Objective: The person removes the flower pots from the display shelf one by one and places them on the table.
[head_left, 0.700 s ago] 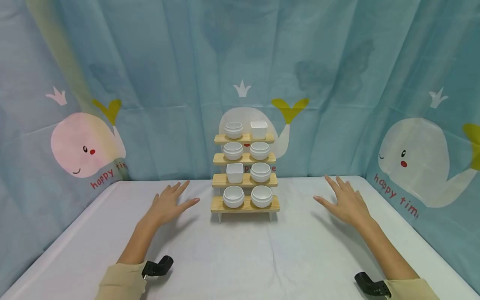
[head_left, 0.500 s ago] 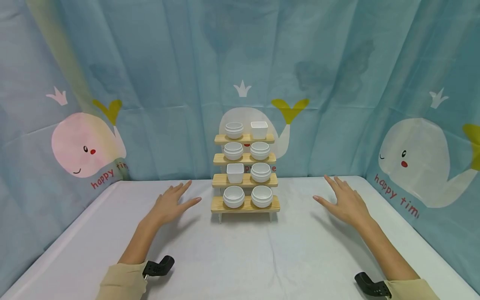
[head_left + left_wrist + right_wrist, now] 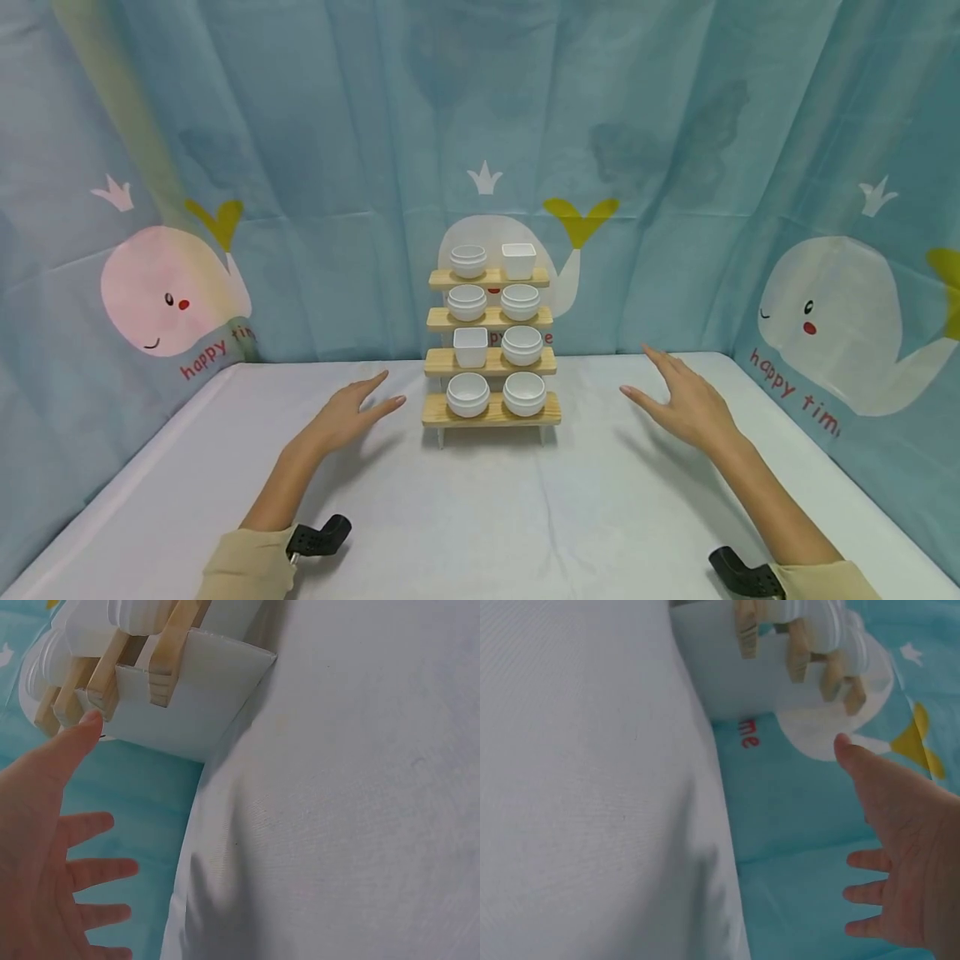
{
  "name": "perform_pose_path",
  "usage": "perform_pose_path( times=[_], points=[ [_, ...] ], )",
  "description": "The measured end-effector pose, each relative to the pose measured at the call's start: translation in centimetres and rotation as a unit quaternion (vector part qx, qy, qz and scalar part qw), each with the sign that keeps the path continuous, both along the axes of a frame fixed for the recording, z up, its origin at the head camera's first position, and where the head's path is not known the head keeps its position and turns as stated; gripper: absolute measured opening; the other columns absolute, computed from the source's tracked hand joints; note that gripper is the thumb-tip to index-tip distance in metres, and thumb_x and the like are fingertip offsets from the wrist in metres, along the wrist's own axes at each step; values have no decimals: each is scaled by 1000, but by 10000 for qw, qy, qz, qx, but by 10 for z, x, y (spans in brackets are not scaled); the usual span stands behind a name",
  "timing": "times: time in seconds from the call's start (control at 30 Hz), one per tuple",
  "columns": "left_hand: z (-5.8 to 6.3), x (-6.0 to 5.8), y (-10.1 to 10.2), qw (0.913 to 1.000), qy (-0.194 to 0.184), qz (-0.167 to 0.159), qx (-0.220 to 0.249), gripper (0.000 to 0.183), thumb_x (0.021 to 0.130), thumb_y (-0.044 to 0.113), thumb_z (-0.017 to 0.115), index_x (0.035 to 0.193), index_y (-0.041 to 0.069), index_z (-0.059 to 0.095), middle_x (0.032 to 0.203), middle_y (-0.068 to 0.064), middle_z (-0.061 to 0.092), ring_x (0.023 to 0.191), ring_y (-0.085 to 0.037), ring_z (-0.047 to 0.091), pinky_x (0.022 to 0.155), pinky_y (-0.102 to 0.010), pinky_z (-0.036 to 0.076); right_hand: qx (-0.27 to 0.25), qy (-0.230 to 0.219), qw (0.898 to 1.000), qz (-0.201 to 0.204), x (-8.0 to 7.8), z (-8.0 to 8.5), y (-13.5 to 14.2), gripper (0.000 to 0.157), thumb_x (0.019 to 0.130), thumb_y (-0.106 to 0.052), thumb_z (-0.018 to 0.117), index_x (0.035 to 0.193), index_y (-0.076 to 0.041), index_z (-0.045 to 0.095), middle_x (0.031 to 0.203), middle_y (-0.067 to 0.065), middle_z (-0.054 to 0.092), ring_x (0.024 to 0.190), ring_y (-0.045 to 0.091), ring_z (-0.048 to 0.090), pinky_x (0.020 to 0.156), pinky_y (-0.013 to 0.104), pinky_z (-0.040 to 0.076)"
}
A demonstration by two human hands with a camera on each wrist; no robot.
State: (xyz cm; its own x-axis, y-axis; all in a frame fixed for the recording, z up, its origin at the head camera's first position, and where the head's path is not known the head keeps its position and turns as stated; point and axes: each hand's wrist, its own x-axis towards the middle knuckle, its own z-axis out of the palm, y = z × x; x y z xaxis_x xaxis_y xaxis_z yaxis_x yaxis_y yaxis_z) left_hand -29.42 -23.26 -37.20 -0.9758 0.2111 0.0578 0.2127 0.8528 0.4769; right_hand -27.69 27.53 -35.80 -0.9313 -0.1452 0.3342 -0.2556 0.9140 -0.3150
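A tiered stand with several wooden shelves point(image 3: 491, 410) and white side panels point(image 3: 180, 697) stands at the middle back of the table. Pairs of small white dishes fill each tier. Most are round bowls point(image 3: 467, 394); a square bowl point(image 3: 470, 347) sits at left on the second tier up, and another square bowl point(image 3: 518, 261) at right on top. My left hand point(image 3: 341, 421) hovers left of the stand, fingers extended and thumb apart, holding nothing. On the other side, farther from the stand, my right hand point(image 3: 690, 408) hovers likewise, touching nothing.
White cloth point(image 3: 480, 517) covers the table. Blue curtains point(image 3: 337, 167) with printed whales enclose the back and both sides. Black wrist mounts point(image 3: 318, 536) sit at the cuffs of my sleeves point(image 3: 251, 562).
Both hands have rolled so their palms face inward more. My left hand has shifted slightly right, my right hand slightly left. Stand and bowls have not moved.
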Motion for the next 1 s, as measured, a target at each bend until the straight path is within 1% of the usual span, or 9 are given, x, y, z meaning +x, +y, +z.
perform_pose_path(
  times=[0.13, 0.23, 0.37, 0.47, 0.53, 0.7, 0.83, 0.9, 1.0],
  points=[
    [2, 2, 2, 9997, -172, 0, 187, 86, 105, 64, 49, 164, 3, 35, 163, -31, 36, 151, -54, 32, 120, -74, 31, -34, -75, 10000, -7, -1, 7, -4, 88, 101, -57, 65, 166, -6, 31, 161, 33, 38, 144, 55, 41, 109, 77, 41],
    [1, 1, 5, 9989, -280, -46, 376, 84, 105, 62, 50, 163, 3, 37, 163, -29, 39, 147, -54, 39, 117, -73, 37, -54, -116, 9999, -17, -3, 10, -8, 89, 102, -59, 64, 166, -5, 31, 162, 31, 38, 146, 53, 39, 112, 75, 41],
    [-3, 1, 8, 9978, -318, -119, 569, 78, 106, 56, 51, 162, 3, 40, 157, -26, 48, 138, -53, 51, 111, -69, 46, -119, -164, 9998, 0, -6, 12, -14, 89, 102, -59, 62, 166, -5, 31, 163, 31, 37, 147, 53, 39, 113, 74, 41],
    [-4, 2, 11, 9967, -310, -194, 730, 73, 108, 52, 52, 160, 2, 43, 151, -27, 55, 134, -51, 56, 109, -66, 49, -162, -192, 9997, 10, -7, 12, -18, 87, 103, -57, 63, 166, -6, 31, 163, 30, 37, 146, 53, 40, 112, 74, 42],
    [-4, 3, 13, 9956, -319, -253, 848, 72, 108, 51, 51, 159, 1, 44, 151, -27, 55, 133, -50, 57, 109, -65, 50, -184, -178, 9997, -1, -8, 12, -19, 85, 104, -54, 63, 166, -6, 31, 163, 30, 38, 145, 53, 41, 110, 74, 43],
    [-2, 4, 16, 9924, -380, -362, 1109, 69, 109, 49, 51, 158, 2, 46, 158, -24, 49, 137, -50, 54, 110, -65, 49, -281, -97, 9996, -4, -11, 13, -26, 77, 106, -47, 62, 163, -3, 35, 160, 30, 41, 142, 53, 44, 109, 73, 45],
    [-3, 3, 19, 9904, -454, -396, 1242, 67, 108, 48, 53, 157, 2, 47, 153, -25, 54, 136, -48, 54, 109, -64, 50, -408, -82, 9991, 48, -15, 15, -31, 74, 107, -44, 61, 162, -2, 36, 160, 30, 41, 142, 53, 46, 110, 71, 45],
    [-5, 3, 21, 9891, -481, -415, 1330, 66, 109, 46, 54, 157, 0, 48, 149, -25, 58, 132, -45, 59, 107, -61, 53, -451, -54, 9989, 96, -17, 16, -34, 73, 108, -44, 60, 163, -2, 36, 160, 30, 42, 142, 52, 46, 111, 70, 45],
    [-9, 1, 23, 9831, -622, -454, 1663, 65, 109, 41, 57, 156, -2, 47, 141, -26, 63, 120, -38, 67, 97, -50, 61, -490, 23, 9986, 188, -20, 18, -38, 71, 109, -43, 59, 163, -2, 36, 160, 29, 43, 142, 52, 46, 112, 70, 45]
  ],
)
